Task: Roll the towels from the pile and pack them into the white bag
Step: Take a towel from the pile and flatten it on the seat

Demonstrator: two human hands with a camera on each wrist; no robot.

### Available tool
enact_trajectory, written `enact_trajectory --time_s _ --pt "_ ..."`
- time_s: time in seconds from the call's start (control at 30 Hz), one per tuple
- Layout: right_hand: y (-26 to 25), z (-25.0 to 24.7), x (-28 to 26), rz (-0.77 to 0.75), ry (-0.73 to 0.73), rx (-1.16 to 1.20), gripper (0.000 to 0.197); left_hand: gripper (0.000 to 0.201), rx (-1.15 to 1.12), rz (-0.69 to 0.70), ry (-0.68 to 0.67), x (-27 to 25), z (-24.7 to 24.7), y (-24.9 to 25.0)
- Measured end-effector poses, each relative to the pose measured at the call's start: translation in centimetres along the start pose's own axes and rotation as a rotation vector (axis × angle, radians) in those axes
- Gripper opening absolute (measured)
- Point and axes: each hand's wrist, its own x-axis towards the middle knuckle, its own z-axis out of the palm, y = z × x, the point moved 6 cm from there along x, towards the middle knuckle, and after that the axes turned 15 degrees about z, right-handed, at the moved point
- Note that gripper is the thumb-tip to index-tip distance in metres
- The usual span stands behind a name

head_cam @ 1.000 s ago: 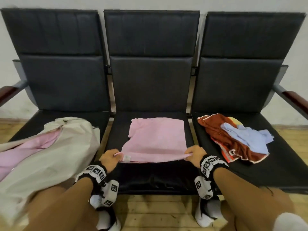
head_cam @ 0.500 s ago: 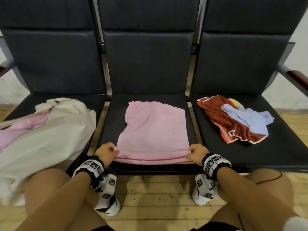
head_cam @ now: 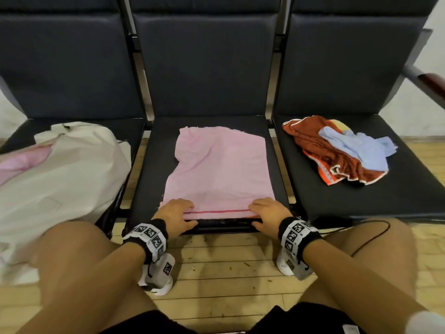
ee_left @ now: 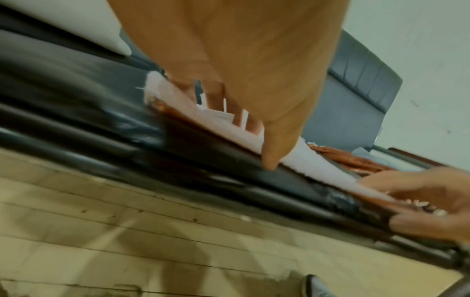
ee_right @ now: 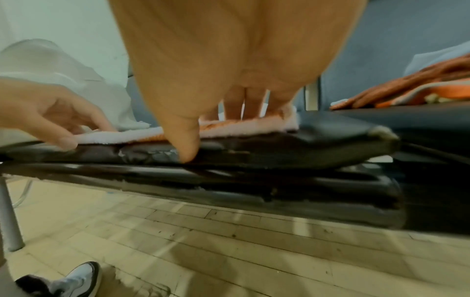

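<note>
A pink towel [head_cam: 219, 169] with a red stripe lies spread flat on the middle seat [head_cam: 154, 169], its near edge at the seat's front. My left hand [head_cam: 177, 213] lies on the near-left corner and my right hand [head_cam: 265, 212] on the near-right corner. In both wrist views the fingers rest straight on top of the towel [ee_right: 122, 136] while the thumbs point down against the seat's front edge. The white bag [head_cam: 60, 179] slumps on the left seat with a pink towel [head_cam: 21, 162] inside. The pile sits on the right seat: a rust-red towel [head_cam: 320, 155], a light blue one [head_cam: 356, 150], a yellow one [head_cam: 340, 124] peeking out.
Three dark padded seats stand in a row with metal gaps between them and a wooden armrest [head_cam: 431, 85] at the right. My bare knees and white shoes [head_cam: 159, 278] are close to the seat front, on a wooden plank floor [head_cam: 228, 273].
The towel has been drawn toward the seat's front edge and smoothed. Both hands went from pinching its near corners to lying on top of the near edge. The head view has tilted down.
</note>
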Motion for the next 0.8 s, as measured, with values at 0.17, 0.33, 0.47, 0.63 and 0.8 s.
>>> enact_trajectory --time_s 0.17,0.33,0.47,0.63,0.8 --pt "0.6 0.2 0.4 -0.015 -0.004 0.054 0.047 0.050 0.103 0.043 0.060 -0.5 0.2 -0.6" --pt "0.4 0.2 0.9 0.001 0.005 0.092 0.022 0.037 0.107 0.084 0.127 -0.3 0.0 -0.3" --pt "0.7 -0.1 0.6 0.013 0.061 0.072 0.016 0.019 0.111 0.114 0.188 -0.6 -0.2 0.1" --pt "1.9 -0.3 0.4 0.080 0.052 0.238 0.020 0.022 0.146 0.096 0.190 -0.8 -0.7 0.2" --pt "2.4 -0.4 0.4 0.111 0.021 0.365 0.016 0.035 0.122 -0.005 0.197 -1.3 -1.5 0.0"
